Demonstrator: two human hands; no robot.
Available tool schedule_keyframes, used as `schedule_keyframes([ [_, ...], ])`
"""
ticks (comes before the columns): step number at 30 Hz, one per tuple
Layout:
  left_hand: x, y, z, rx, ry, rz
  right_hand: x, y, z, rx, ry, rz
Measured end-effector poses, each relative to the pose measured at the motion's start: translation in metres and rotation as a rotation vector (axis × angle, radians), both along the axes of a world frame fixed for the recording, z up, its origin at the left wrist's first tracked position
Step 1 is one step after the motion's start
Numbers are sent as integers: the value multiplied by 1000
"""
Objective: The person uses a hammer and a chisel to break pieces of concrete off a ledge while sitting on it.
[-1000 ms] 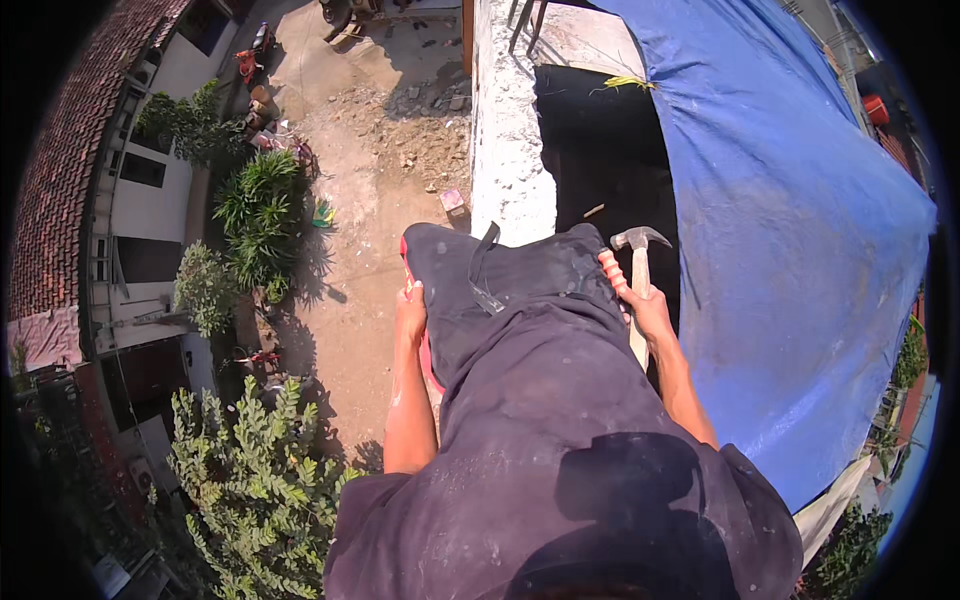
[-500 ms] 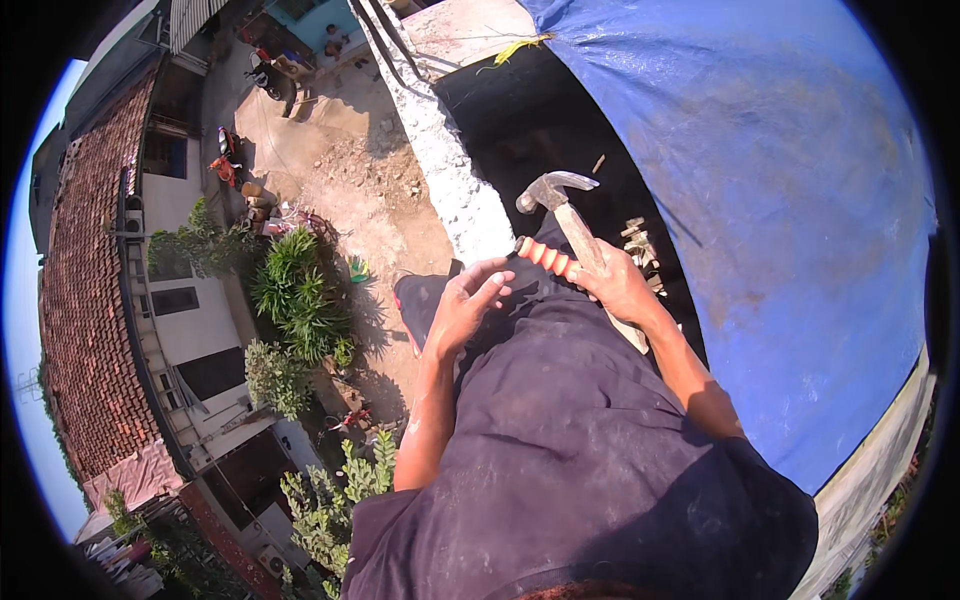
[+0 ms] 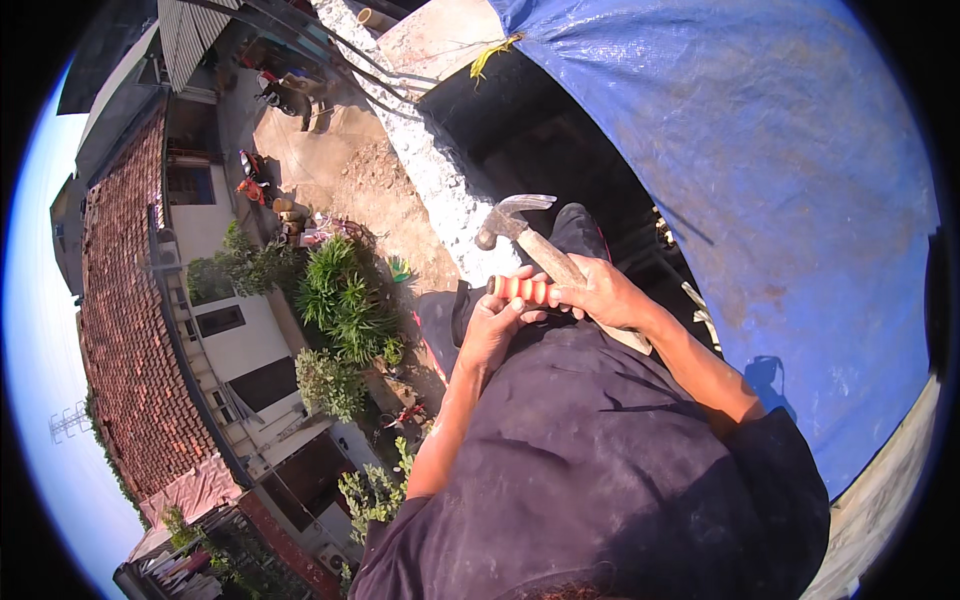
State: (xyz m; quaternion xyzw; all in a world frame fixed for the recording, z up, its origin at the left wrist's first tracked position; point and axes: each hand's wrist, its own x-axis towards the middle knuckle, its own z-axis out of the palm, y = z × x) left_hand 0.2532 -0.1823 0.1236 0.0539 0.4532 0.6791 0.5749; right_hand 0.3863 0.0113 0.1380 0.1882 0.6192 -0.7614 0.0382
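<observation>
A claw hammer (image 3: 545, 255) with a worn wooden handle slants across my lap, its metal head pointing up and away to the left. My right hand (image 3: 612, 300) is closed round the hammer's handle and also pinches one end of an orange ribbed grip (image 3: 522, 290). At the other end of that grip, the fingers of my left hand (image 3: 490, 328) are closed on it, thumb below and fingertips above. Whatever the orange grip may be attached to is hidden by my hands. Both hands are close together in front of my dark shirt (image 3: 590, 440).
A rough white wall top (image 3: 440, 185) runs ahead of me, with a dark opening (image 3: 530, 130) on its right. Blue tarpaulin (image 3: 780, 200) covers the right side, tied with yellow cord (image 3: 492, 58). Far below on the left lie a dirt yard (image 3: 350, 150), plants (image 3: 345, 295) and tiled roofs (image 3: 140, 340).
My left hand has moved right and closed on the orange grip, from an open pose beside it. Hammer and right hand sit slightly lower and further left in view as the view shifted.
</observation>
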Motion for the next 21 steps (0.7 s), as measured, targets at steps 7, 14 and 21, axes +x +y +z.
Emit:
schedule_keyframes([
  [7, -10, 26, 19, -104, 498, 239, -2, 15, -8, 407, -26, -162],
  [14, -79, 28, 4, -136, 853, 556, 3, 47, 28, 125, -82, -352],
  [21, -85, 44, -1, -224, 996, 404, 17, 35, 42, 87, -158, -384],
])
